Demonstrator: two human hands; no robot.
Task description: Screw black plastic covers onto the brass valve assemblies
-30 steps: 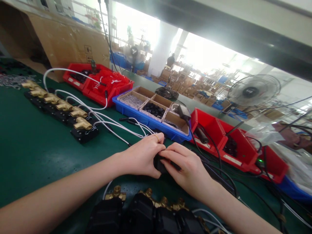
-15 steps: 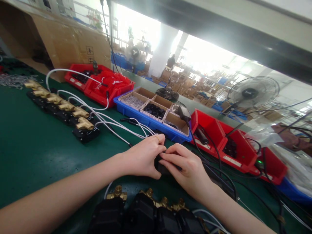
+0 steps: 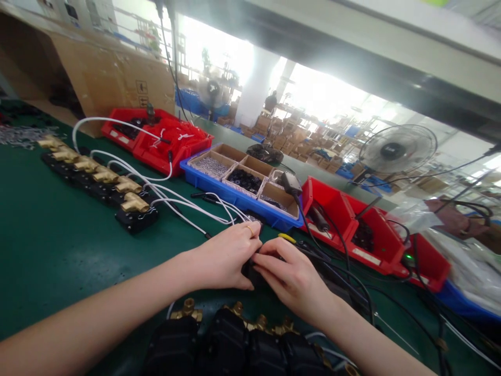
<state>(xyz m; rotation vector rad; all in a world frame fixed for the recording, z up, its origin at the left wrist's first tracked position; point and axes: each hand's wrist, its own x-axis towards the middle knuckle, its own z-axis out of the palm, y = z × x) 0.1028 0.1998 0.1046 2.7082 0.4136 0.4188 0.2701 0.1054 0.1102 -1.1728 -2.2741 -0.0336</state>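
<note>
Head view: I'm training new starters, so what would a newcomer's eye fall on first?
Probably the left hand and right hand, meeting mid-picture at a mostly hidden black part. Next come the compartmented blue tray beyond them and, at left, the row of brass tee fittings.

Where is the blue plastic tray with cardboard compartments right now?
In the head view, the blue tray sits near centre beyond the left hand, between red plastic bins on its left and more red bins on its right.

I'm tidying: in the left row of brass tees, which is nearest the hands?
The row's rightmost brass tee; the others lie farther from the left hand.
</note>
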